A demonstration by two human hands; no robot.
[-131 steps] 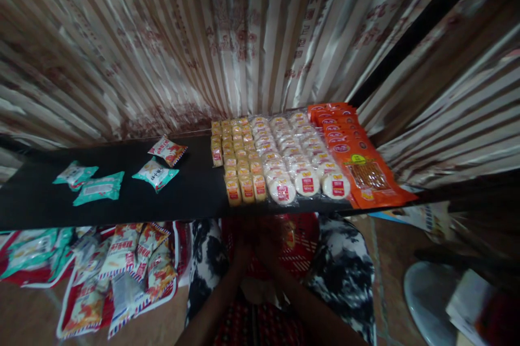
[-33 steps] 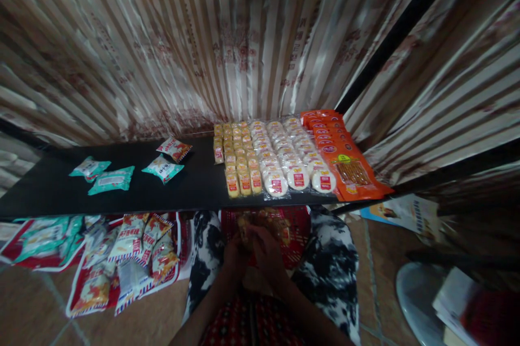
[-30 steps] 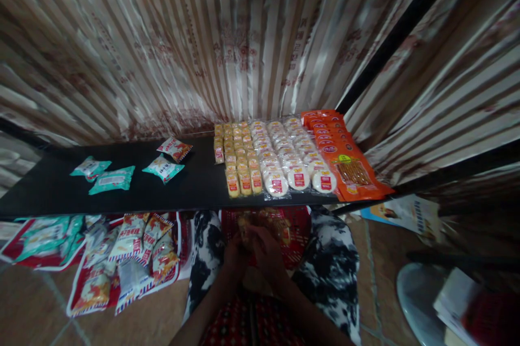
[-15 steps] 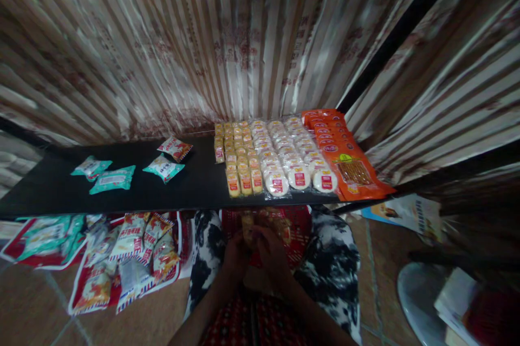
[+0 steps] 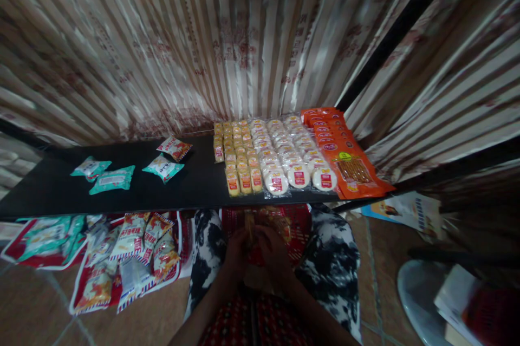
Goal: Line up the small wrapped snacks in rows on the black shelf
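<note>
My left hand (image 5: 234, 251) and my right hand (image 5: 273, 248) are together over my lap, below the shelf's front edge. Both are closed around small yellowish snack packets (image 5: 248, 225) held over a red bag (image 5: 293, 227) in my lap. Above them, a black shelf (image 5: 195, 183) carries rows of small yellow packets (image 5: 239, 159), rows of round white cakes (image 5: 289, 156) and a stack of orange packets (image 5: 345, 156). Teal packets (image 5: 111, 179) and a red-and-white packet (image 5: 174, 147) lie loose on the shelf's left half.
A striped curtain (image 5: 227, 37) hangs behind the shelf. Open bags of mixed snack packets (image 5: 122, 259) lie on the tiled floor at the left. A grey round object (image 5: 418, 302) and papers (image 5: 406, 210) are on the floor at the right.
The hands have stayed over the lap and shifted the yellowish packets slightly between them. The view has tilted a little. The shelf's contents are unchanged.
</note>
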